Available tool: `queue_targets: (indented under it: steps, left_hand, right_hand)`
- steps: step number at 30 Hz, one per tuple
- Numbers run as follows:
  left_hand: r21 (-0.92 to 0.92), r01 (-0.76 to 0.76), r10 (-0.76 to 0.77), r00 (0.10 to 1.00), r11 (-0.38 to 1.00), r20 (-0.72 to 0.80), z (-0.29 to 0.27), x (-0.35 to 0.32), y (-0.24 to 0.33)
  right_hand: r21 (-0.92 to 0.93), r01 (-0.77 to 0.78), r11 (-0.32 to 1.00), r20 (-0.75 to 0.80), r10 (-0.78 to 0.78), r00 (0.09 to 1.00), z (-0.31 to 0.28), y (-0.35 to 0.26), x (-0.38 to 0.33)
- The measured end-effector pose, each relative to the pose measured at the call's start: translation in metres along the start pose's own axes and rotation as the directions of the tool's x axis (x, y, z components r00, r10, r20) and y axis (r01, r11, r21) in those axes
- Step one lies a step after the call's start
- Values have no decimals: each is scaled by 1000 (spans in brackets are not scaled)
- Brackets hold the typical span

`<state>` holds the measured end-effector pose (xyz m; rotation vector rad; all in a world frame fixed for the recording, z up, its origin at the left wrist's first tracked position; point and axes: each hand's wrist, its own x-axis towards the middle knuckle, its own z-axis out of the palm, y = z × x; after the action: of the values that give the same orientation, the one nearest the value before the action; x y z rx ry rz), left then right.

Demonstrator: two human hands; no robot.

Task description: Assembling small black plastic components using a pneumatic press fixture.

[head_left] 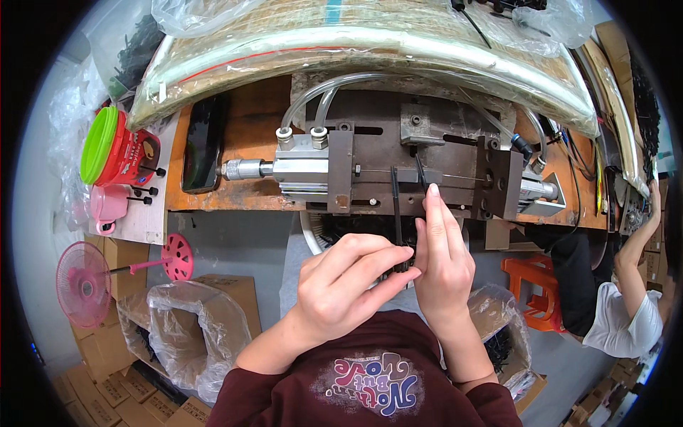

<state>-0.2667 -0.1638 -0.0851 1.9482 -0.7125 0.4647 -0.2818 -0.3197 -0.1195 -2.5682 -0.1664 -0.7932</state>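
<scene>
While the left hand (340, 285) is curled into a narrow grip around the lower end of a thin black strip (395, 206), the right hand (442, 260) stands just beside it with the fingers stretched upward. The strip stands nearly upright, with its long axis pointing away from the person, and its upper end reaches the slot of the metal press (398, 167) on the orange bench (249, 128). A second black strip (420, 173) leans in the same slot, and the right forefinger touches its lower end; I cannot tell if the right hand really holds it. So the slot lies straight ahead of both hands, and the right hand is the nearer one. A thin steel rod (441, 176) crosses the slot from side to side. Open room is small here: the grey cylinder (299, 167) closes the left side and the dark end block (501, 185) the right side. Below the front edge of the bench a bowl of black parts (334, 231) is half hidden by the hands.
</scene>
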Motion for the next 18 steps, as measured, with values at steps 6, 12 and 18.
queue_targets:
  steps: [6, 12, 18]
  left_hand:
    - [1, 8, -8, 1000, 1000, -1, 0, 1, -8]
    - [48, -16, 18, 999, 999, -29, -6, 7, -11]
    - [40, -5, 6, 1000, 999, -26, -7, 3, -12]
  right_hand:
    - [-33, -10, 999, 78, 12, 997, -1, -7, 12]
    - [-211, 50, 976, 238, 2, 971, -6, -14, 20]
    - [-245, 111, 963, 266, -43, 963, -7, -12, 22]
